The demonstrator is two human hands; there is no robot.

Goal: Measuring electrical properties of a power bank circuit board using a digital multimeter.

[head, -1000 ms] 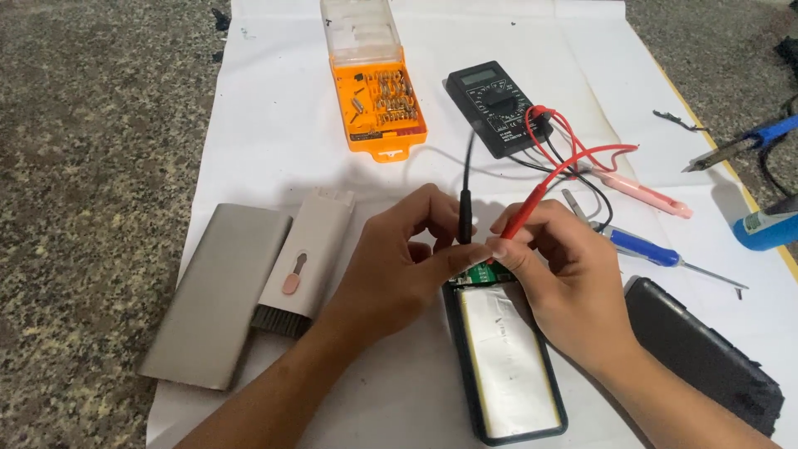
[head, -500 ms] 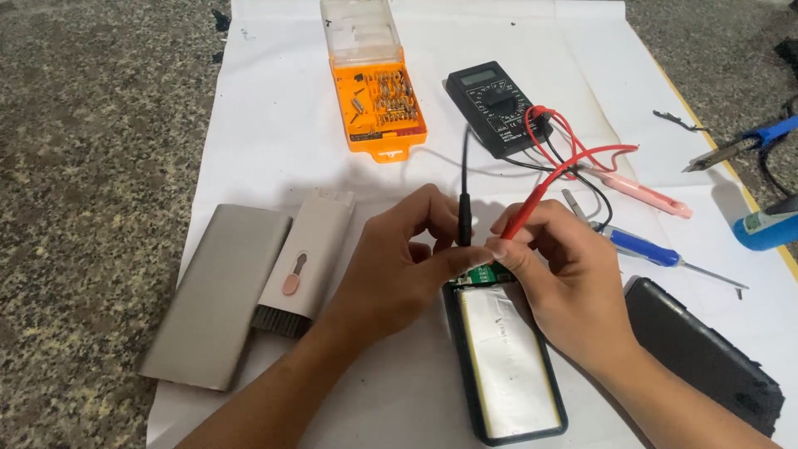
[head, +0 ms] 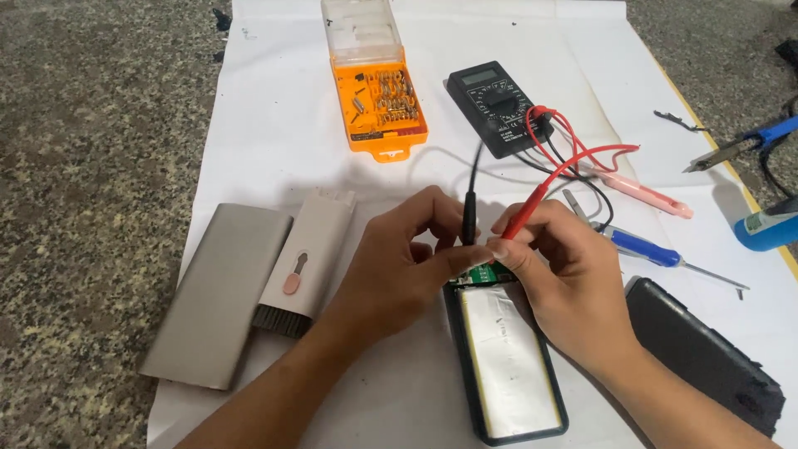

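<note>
Probing step, by the look of it. Left hand [head: 399, 266] fingers clamped on black probe [head: 469, 218]; right hand [head: 565, 283] fingers clamped on red probe [head: 525, 218]. Tips at green board [head: 480, 274], 12 o'clock end of battery [head: 507, 366]. Meter [head: 499, 106] at 12 o'clock. Next calls for steady tips on pads.

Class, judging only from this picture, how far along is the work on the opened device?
Done: the power bank lies open, its silver battery exposed. In hand: the left hand holds the black probe, the right hand the red probe, both at the green circuit board. Left: the black cover lies apart.
</note>
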